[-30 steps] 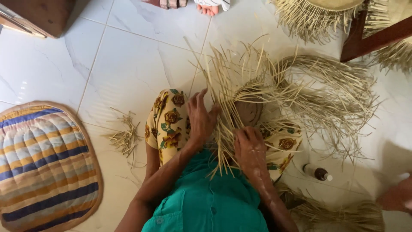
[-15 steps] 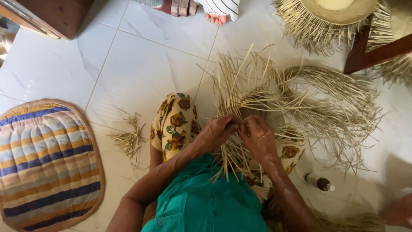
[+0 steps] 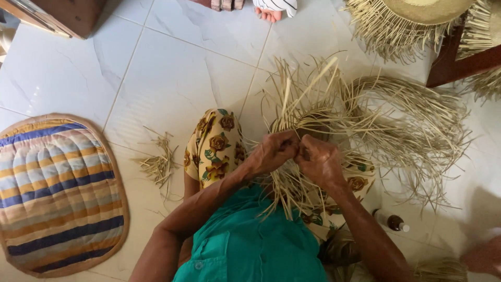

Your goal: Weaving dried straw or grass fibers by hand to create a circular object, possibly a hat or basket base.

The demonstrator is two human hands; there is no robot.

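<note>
The left hand [image 3: 274, 151] and the right hand [image 3: 318, 159] met, touching, in the middle, over the half-woven pale straw piece [image 3: 313, 125] on the lap. Loose long pale straw strands [image 3: 417, 125] spread to the right of it on the white tiled floor [image 3: 172, 73]. A small heap of straw scraps [image 3: 156, 164] lay to the left. Farther left lay a striped quilted oval cushion [image 3: 55, 193]. A small dark bottle with a white cap [image 3: 391, 222] lay to the right, near the right arm. A round woven straw hat [image 3: 417, 15] sat far behind, at the right.

The glossy white tiled floor [image 3: 172, 78] carries a striped quilted oval cushion [image 3: 55, 193], a small heap of loose straw scraps [image 3: 156, 164], and a small brown bottle [image 3: 392, 222] lying on its side.
</note>
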